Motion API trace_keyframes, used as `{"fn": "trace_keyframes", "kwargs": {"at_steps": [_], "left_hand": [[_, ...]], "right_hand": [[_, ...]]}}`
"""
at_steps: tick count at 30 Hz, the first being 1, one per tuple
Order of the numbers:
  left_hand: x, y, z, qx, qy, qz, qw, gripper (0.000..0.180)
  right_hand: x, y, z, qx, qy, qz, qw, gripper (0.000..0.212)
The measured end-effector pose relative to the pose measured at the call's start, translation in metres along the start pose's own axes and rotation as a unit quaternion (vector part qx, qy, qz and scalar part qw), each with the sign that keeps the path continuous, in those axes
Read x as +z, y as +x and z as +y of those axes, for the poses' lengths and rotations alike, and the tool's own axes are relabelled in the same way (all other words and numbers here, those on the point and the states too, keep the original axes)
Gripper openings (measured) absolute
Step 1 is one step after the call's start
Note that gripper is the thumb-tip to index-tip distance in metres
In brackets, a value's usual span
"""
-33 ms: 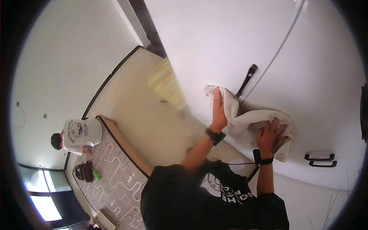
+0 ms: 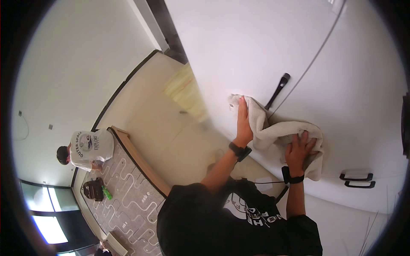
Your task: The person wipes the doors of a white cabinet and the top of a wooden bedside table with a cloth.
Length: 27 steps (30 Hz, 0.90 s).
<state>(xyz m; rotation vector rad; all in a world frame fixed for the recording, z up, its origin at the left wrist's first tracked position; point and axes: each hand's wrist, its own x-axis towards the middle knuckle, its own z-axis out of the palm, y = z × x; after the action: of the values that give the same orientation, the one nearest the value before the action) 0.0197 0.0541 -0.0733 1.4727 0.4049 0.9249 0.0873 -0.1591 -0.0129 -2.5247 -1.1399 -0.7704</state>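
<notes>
A crumpled off-white towel (image 2: 279, 130) is spread over a smooth white cabinet surface (image 2: 239, 47). My left hand (image 2: 243, 123) presses on the towel's left part, fingers straight and close together. Further right, my right hand (image 2: 300, 151) rests on a bunched fold with its fingers apart and a little bent. Neither hand is wrapped round the cloth. Just beyond the towel, beside a dark seam, is a long black bar-shaped thing (image 2: 277, 91) with a thicker far end; whether it is fixed or loose I cannot tell.
Two black handles (image 2: 358, 180) sit on the cabinet at the lower right. A yellowish striped patch (image 2: 185, 94) shows on the pale floor. To the left, another person in a white shirt (image 2: 92, 145) is at a patterned grey bed-like surface (image 2: 134, 192) with a dark bag (image 2: 93, 190) and green bottle (image 2: 106, 193).
The cabinet, its seam and the black bar-shaped thing sit very slightly further right in view. My hands and the towel have hardly moved.
</notes>
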Motion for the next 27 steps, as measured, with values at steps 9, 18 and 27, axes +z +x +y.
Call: {"fn": "trace_keyframes", "kwargs": {"at_steps": [9,18,27], "left_hand": [[-0.043,0.043,0.067,0.069,-0.016,0.084,0.994,0.066],[-0.081,0.084,0.078,0.1,-0.01,0.102,0.99,0.071],[-0.125,0.119,0.087,0.033,-0.186,0.027,0.982,0.059]], "right_hand": [[0.019,0.022,-0.039,-0.067,0.0,-0.101,0.993,0.052],[0.062,0.032,-0.071,-0.175,0.228,-0.118,0.951,0.058],[0.087,0.054,-0.112,-0.193,0.266,-0.112,0.938,0.054]]}}
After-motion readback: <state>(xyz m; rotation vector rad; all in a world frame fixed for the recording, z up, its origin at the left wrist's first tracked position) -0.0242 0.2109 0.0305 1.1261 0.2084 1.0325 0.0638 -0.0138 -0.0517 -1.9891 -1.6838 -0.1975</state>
